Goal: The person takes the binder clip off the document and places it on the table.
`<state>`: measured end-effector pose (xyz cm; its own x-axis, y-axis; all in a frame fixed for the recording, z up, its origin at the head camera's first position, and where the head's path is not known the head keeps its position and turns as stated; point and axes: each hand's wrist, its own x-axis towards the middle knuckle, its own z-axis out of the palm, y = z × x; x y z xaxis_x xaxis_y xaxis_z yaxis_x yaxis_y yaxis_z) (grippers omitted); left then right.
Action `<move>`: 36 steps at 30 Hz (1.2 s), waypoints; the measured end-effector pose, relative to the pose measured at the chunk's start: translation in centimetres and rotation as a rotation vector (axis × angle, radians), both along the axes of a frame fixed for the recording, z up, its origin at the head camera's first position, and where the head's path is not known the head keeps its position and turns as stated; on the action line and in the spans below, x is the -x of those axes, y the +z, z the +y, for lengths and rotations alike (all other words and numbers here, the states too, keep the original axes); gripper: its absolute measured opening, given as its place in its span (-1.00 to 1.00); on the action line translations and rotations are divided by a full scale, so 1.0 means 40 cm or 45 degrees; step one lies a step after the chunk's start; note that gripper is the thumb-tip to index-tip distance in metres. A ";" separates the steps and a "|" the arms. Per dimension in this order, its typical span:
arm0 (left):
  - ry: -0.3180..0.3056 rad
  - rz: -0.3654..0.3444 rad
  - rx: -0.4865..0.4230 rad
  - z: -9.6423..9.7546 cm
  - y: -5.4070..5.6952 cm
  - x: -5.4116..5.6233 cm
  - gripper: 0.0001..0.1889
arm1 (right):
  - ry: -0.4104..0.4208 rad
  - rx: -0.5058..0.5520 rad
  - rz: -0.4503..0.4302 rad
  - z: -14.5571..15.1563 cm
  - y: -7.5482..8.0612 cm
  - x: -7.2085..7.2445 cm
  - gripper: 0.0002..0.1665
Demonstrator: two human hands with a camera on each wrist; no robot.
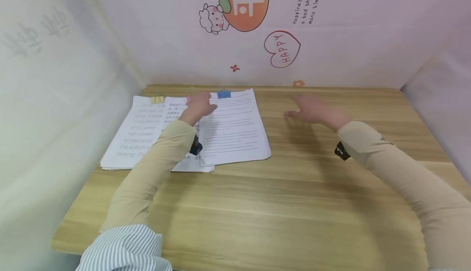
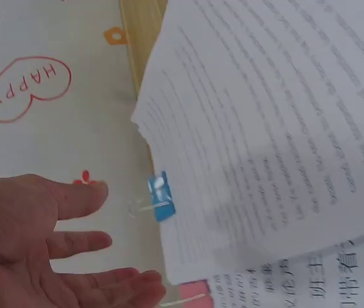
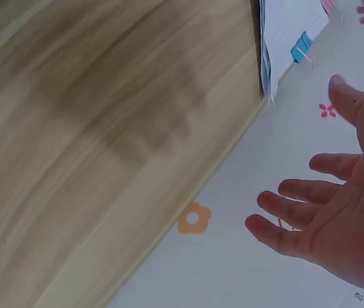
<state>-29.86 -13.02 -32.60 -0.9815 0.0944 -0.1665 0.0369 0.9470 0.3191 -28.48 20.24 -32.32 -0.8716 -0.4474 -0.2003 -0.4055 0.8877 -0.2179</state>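
Three clipped stacks of printed paper lie overlapping at the table's back left. The rightmost stack [image 1: 232,128] carries a blue binder clip [image 1: 224,94] on its far edge. Under it lies a middle stack [image 1: 189,165] with a pink binder clip [image 1: 189,99]. Large print covers the left stack [image 1: 134,128], which has a yellow binder clip [image 1: 157,99]. My left hand [image 1: 200,108] hovers above the papers near the pink and blue clips, fingers loosely extended and holding nothing. To the right of the stacks, my right hand [image 3: 336,199] is held over bare wood, fingers spread.
The wooden table [image 1: 257,209] runs up to a white covered back wall [image 1: 165,25] with printed drawings, including a red heart [image 1: 282,49]. White side walls [image 1: 44,119] flank the table. A dark wrist device [image 1: 342,151] sits at the right cuff.
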 end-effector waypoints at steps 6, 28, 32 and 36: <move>0.289 -0.060 -0.107 -0.081 -0.073 0.023 -0.63 | 0.030 -0.041 0.018 -0.033 -0.041 0.001 -0.23; 0.713 -0.292 -0.755 -0.119 -0.174 0.086 -0.71 | -0.285 0.359 -0.249 -0.209 -0.165 0.074 -0.43; 0.762 -0.308 -0.856 -0.126 -0.190 0.097 -0.66 | -0.373 0.433 -0.276 -0.222 -0.166 0.081 -0.44; 0.763 -0.293 -0.839 -0.127 -0.199 0.100 -0.76 | -0.418 0.506 -0.290 -0.233 -0.168 0.085 -0.45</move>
<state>-33.85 -18.10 -40.54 -0.8463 -0.2743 -0.4567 -0.5325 0.4114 0.7397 -31.88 10.92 -39.04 -0.9322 -0.2396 -0.2713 -0.0256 0.7913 -0.6109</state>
